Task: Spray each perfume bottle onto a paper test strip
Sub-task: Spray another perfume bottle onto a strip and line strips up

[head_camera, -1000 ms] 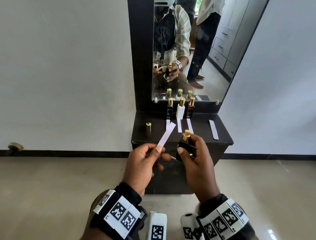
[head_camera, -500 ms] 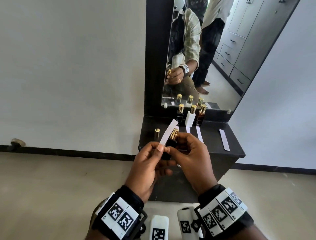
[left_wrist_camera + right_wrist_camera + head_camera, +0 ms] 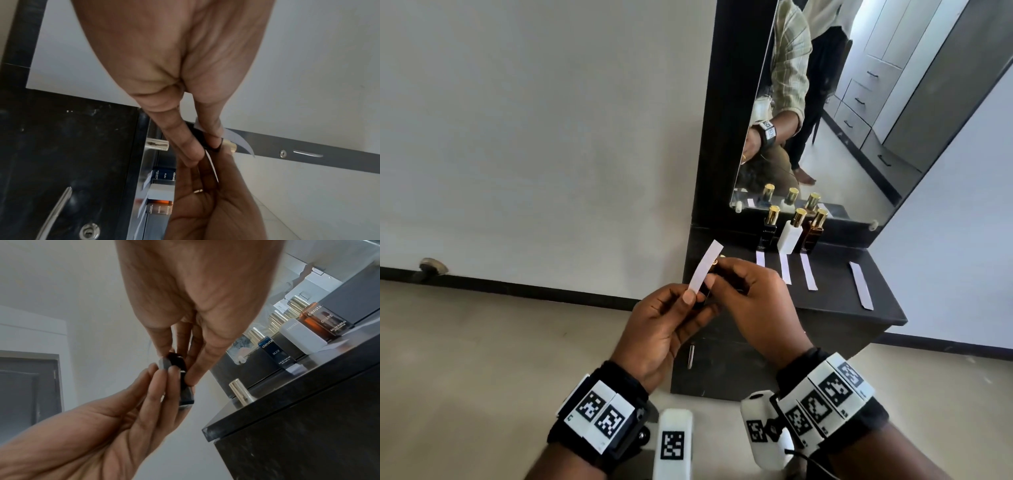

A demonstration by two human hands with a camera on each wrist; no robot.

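Observation:
My left hand (image 3: 690, 297) pinches the lower end of a white paper strip (image 3: 705, 267) between thumb and fingers and holds it upright. My right hand (image 3: 717, 278) grips a small dark perfume bottle (image 3: 186, 396) just behind the strip. My fingers hide most of the bottle in the head view. Its gold nozzle (image 3: 230, 145) sits right against the strip (image 3: 240, 141). Both hands hover in front of the black dresser (image 3: 835, 308), at its left corner. A dark blue bottle (image 3: 768, 229), a white bottle (image 3: 790, 234) and an amber bottle (image 3: 813, 234) stand at the mirror's foot.
Several paper strips (image 3: 808, 275) lie on the dresser top in front of the bottles, one more (image 3: 861, 286) off to the right. A loose gold cap (image 3: 240, 391) stands near the dresser's left front corner. The mirror (image 3: 825, 120) rises behind.
The right hand has brought the bottle leftward from beside the strip to right behind it. Both hands now touch and sit further left over the dresser corner.

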